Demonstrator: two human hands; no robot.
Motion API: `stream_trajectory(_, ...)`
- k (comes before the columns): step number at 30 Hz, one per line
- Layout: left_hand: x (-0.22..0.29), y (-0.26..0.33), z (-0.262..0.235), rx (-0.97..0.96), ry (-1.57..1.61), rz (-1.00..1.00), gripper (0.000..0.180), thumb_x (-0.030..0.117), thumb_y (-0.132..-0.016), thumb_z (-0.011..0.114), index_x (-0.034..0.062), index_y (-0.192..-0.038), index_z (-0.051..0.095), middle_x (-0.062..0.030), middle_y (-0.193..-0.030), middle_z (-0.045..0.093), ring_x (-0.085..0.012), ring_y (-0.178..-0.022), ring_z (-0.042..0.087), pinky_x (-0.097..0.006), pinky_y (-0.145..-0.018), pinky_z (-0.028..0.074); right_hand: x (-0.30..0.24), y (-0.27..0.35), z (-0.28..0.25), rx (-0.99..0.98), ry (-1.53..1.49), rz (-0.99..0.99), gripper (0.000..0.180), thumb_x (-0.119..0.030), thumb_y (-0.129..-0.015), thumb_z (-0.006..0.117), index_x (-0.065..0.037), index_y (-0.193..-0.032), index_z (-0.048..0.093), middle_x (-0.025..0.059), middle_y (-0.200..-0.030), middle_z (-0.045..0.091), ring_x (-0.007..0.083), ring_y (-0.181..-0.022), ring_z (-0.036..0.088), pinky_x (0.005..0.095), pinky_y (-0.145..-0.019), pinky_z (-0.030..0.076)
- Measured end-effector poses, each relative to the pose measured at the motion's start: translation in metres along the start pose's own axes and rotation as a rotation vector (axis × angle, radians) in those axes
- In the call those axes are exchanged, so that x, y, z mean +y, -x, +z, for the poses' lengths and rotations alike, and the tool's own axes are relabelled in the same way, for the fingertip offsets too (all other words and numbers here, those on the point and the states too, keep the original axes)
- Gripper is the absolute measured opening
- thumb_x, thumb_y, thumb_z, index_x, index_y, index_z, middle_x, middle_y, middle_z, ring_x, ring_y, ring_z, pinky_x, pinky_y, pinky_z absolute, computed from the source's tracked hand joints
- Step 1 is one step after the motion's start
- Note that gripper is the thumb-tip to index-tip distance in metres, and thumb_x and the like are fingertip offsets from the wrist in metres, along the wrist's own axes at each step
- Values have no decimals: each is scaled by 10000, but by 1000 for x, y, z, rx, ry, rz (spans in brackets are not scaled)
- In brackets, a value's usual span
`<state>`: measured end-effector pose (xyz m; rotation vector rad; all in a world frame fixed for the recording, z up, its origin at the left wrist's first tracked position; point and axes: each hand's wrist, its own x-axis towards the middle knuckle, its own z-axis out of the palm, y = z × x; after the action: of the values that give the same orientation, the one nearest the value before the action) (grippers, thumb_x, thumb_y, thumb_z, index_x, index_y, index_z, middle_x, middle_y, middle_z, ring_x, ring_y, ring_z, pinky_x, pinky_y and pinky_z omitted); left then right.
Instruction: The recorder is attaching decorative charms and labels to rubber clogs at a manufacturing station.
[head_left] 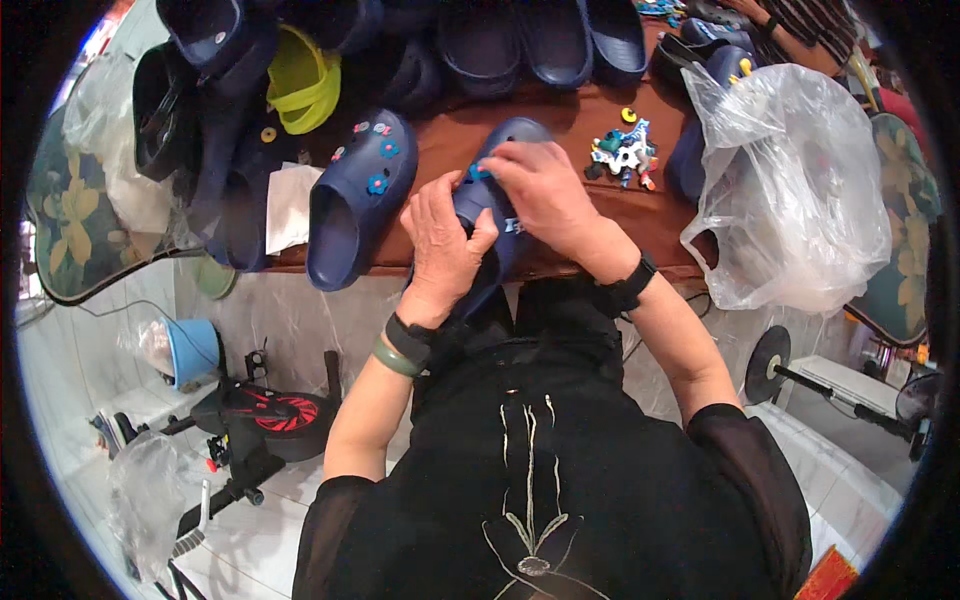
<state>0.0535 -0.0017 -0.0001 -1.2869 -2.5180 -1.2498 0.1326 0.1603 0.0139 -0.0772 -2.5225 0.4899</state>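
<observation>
A navy clog (522, 130) lies at the table's front edge, toe pointing away from me. My left hand (443, 238) grips its left side, thumb over the upper. The fingers of my right hand (548, 195), slightly blurred, are closed at a small blue shoe charm (479, 171) on the clog's upper. A white-and-blue charm (514, 226) sits nearer the strap side. To the left rests a matching navy clog (365, 195) with blue flower charms (378, 185) and several small charms near its toe. Loose colourful charms (625, 155) form a pile right of my hands.
More navy clogs (555, 45) line the back, with a lime-green clog (303, 80) at the left. White paper (288, 205) lies beside the finished-looking pair's left shoe. A clear plastic bag (790, 190) bulges at the right. Another person's arm (800, 45) shows at the far right.
</observation>
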Motion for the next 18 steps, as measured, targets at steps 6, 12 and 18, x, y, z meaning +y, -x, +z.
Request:
stream_trajectory(6,7,-8,-7,-60,-22,5,506,315,-805,613,45,-1222,514,-147,-1127,526,-320,-1108,476,-457,-970,321,89,63,-56,107,202,351,272,3,-755,647,-88,-1012,659,118,-1019,629,346,-968,583,422,-843,484)
stream_trajectory(12,3,-12,-7,-100,-29,12,501,327,-811,603,49,-1219,517,-134,-1117,535,-312,-1092,483,-450,-956,330,124,77,-64,-197,303,463,270,-54,-782,645,-123,-1041,676,94,-1038,603,329,-978,558,429,-846,469)
stream_trajectory(18,5,-11,-6,-86,-25,-7,487,325,-813,606,52,-1208,521,-134,-1099,538,-314,-1068,489,-453,-939,338,137,83,-63,-165,452,299,295,-56,-793,612,-127,-1077,645,98,-1024,585,315,-971,556,416,-816,472)
